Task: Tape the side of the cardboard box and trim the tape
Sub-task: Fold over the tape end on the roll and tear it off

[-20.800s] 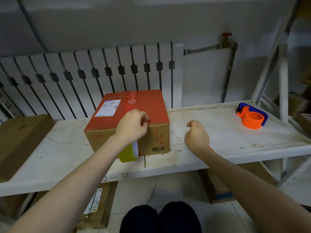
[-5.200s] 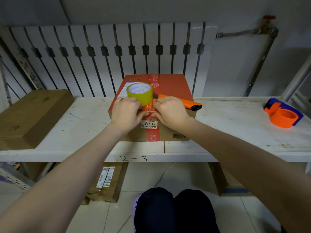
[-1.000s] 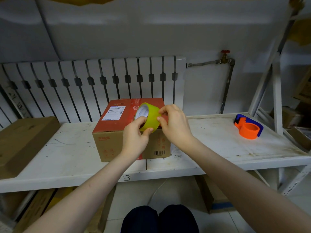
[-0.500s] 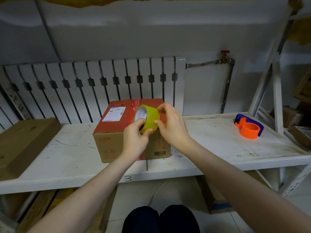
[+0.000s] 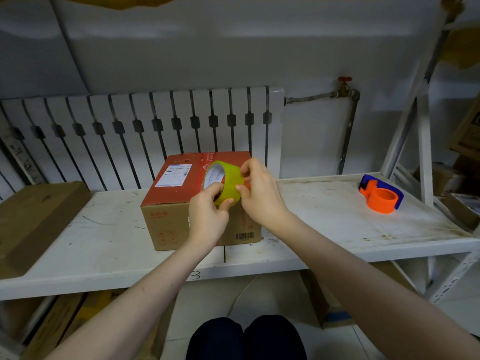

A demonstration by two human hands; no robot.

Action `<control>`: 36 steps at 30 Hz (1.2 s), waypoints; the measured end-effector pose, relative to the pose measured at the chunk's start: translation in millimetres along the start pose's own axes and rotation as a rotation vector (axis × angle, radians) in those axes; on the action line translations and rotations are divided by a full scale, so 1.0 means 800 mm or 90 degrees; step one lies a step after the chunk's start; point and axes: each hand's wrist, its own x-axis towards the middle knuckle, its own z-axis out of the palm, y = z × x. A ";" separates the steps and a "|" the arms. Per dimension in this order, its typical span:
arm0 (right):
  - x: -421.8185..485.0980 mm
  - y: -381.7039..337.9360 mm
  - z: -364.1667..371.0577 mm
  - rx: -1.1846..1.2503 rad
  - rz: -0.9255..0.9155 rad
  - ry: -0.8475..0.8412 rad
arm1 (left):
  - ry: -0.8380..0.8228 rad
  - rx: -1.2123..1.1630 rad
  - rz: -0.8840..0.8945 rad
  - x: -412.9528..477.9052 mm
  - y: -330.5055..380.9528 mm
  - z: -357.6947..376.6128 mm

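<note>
Head view shows the left hand [image 5: 207, 216] gripping a yellow-green tape roll [image 5: 225, 183] from below, thumb inside the core and fingers curled round the outer band, so this grip is closed on the roll. Right hand [image 5: 259, 196] comes in from the other side with thumb and forefinger pinched narrowly against the roll's outer face; it looks to be picking for the loose end, though whether any tape is actually caught between the fingertips is too small to tell. Roll is held up in the air on edge, its open core turned up and to the left, in front of and slightly above the cardboard box [image 5: 171, 224]

That box sits directly behind and below both hands on the white surface [image 5: 324, 224], red top up, brown near side facing the person, long axis running left to right. No fresh strip is visible on that near side, so the taping seems yet to start. Left hand is the nearer one to the box face, so the free end would have to be drawn down and away from the roll toward that side

Off to the right, well apart, an orange and blue tape dispenser [image 5: 381, 197] rests on the surface; a flat brown carton [image 5: 33, 219] lies at the left. No cutter is visible
</note>
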 end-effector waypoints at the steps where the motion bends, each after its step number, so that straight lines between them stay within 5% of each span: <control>1: 0.000 0.000 0.000 0.000 -0.001 0.001 | 0.002 -0.001 0.000 0.000 0.000 0.000; 10: 0.009 0.006 -0.009 0.039 -0.006 -0.042 | -0.010 -0.012 0.010 0.001 0.003 -0.003; 21: 0.000 0.029 -0.026 -0.025 -0.023 0.071 | -0.024 -0.031 0.010 0.002 0.018 0.007; 36: -0.001 0.033 -0.028 0.053 0.012 -0.016 | -0.055 -0.043 0.013 -0.003 0.015 0.005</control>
